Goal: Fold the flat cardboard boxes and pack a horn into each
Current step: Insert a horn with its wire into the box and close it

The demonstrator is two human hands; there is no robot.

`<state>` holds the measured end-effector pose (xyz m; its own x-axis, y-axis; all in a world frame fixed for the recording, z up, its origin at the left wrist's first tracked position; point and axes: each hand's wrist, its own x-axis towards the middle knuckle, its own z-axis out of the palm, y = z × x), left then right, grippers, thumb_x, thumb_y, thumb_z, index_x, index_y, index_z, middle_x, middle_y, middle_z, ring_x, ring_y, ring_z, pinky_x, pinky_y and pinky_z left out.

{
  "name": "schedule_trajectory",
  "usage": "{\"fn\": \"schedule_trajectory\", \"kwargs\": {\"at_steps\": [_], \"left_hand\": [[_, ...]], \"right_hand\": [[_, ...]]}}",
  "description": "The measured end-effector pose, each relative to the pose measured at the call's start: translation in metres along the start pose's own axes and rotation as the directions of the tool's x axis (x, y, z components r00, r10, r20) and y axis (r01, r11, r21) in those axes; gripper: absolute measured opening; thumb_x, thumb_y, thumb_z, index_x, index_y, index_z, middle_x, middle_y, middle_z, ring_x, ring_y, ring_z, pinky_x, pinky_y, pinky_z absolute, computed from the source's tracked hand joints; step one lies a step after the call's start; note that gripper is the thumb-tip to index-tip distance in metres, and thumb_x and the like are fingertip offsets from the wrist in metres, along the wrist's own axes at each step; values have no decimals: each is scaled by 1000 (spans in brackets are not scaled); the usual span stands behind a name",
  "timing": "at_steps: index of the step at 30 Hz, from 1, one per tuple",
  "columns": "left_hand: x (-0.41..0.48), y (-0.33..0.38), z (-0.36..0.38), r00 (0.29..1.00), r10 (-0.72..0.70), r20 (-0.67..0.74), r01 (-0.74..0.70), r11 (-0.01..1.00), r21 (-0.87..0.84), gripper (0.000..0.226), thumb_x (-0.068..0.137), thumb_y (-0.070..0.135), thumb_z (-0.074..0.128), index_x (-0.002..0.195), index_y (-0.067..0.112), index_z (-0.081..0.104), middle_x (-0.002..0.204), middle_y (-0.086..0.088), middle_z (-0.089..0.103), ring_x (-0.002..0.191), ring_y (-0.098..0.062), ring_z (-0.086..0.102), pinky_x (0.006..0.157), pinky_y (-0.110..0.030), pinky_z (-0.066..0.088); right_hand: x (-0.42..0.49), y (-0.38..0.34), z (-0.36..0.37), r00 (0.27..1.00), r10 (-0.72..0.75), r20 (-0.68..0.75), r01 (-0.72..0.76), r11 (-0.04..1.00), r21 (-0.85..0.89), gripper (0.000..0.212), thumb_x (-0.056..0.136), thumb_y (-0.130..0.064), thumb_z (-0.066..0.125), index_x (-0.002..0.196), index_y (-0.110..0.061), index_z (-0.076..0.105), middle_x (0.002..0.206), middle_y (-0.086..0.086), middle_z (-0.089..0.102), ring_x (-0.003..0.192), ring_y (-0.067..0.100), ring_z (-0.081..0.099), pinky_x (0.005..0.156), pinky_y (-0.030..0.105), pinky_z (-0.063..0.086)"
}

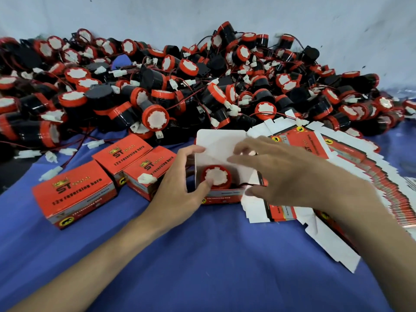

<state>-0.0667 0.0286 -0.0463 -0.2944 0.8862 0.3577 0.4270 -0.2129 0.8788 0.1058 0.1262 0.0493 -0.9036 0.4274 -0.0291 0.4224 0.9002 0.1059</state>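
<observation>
Nearest, on the blue cloth (pixel 202 255), our left hand (pixel 180 185) grips the open box (pixel 219 198) by its left wall. The horn (pixel 217 176) sits inside, face up, at centre frame. Our right hand (pixel 281 174), fingers spread and holding nothing, hovers nearer the upright lid flap (pixel 220 143) beyond. Farthest, loose horns (pixel 157 91) heap against the wall (pixel 202 19).

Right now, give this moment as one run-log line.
phase: packing | horn in open box | left hand grips its wall | right hand above it, blurred
</observation>
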Motion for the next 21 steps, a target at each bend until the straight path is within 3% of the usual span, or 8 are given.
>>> {"fn": "schedule_trajectory", "kwargs": {"at_steps": [2, 5, 7, 10, 12, 15, 18, 21], "left_hand": [[1, 0, 0, 1000, -18, 18, 19, 1000, -17, 53, 88, 15, 66, 117, 48, 36, 110, 32, 49, 103, 8, 54, 81, -9, 47], [4, 1, 0, 994, -80, 76, 83, 996, -38, 58, 86, 19, 68, 117, 51, 31, 111, 23, 48, 98, 7, 56, 82, -10, 46], [7, 2, -1, 988, -118, 102, 125, 990, -60, 62, 83, 18, 70, 114, 53, 30, 111, 18, 49, 92, 7, 58, 77, -8, 47], [10, 3, -2, 972, -196, 132, 212, 970, -121, 69, 81, 16, 73, 107, 62, 29, 111, 8, 53, 86, 6, 60, 69, -7, 49], [11, 3, -2, 961, -236, 144, 257, 955, -149, 72, 79, 16, 75, 105, 65, 29, 111, 4, 54, 82, 5, 61, 65, -8, 50], [14, 2, -2, 956, -246, 159, 271, 950, -158, 74, 75, 19, 79, 107, 63, 28, 109, 0, 55, 83, 0, 63, 62, -9, 49], [15, 4, -2, 959, -234, 160, 258, 955, -150, 74, 72, 21, 80, 110, 57, 28, 107, 1, 56, 90, -6, 62, 64, -9, 47], [13, 4, -1, 967, -206, 148, 227, 964, -141, 76, 72, 14, 81, 114, 51, 28, 109, 0, 56, 90, -3, 62, 70, -8, 47]], "right_hand": [[-11, 9, -13, 981, 173, 83, -172, 985, -18, 68, 86, -42, 63, 140, -42, 23, 131, -16, 29, 112, 9, 40, 91, 29, 43], [-19, 14, -24, 963, 200, 180, -214, 975, 58, 32, 91, -32, 59, 119, -42, 49, 94, -19, 59, 82, -7, 54, 80, 28, 49], [-15, 7, -26, 987, 137, 84, -157, 932, 326, 9, 91, -26, 61, 93, -35, 63, 66, -18, 66, 63, -12, 59, 65, 21, 52], [-1, -5, -24, 949, 251, -191, -48, 714, 698, 14, 88, -11, 66, 78, -20, 70, 65, -10, 71, 56, 0, 67, 55, 13, 54], [10, -13, -15, 911, 310, -272, 6, 650, 760, 12, 89, -10, 64, 82, -17, 70, 68, -6, 72, 61, -1, 68, 57, 10, 52], [21, -24, 2, 915, 218, -340, 1, 840, 542, 18, 95, -22, 57, 105, -13, 70, 81, -5, 70, 70, -4, 63, 64, 7, 43], [27, -26, 17, 936, 71, -344, 14, 971, 240, 32, 97, -23, 50, 123, -7, 60, 110, 9, 68, 97, 25, 61, 84, 38, 45], [28, -28, 20, 942, -18, -336, 72, 986, 148, 28, 99, -18, 46, 120, -5, 60, 105, 10, 66, 86, 35, 61, 71, 45, 46]]}}
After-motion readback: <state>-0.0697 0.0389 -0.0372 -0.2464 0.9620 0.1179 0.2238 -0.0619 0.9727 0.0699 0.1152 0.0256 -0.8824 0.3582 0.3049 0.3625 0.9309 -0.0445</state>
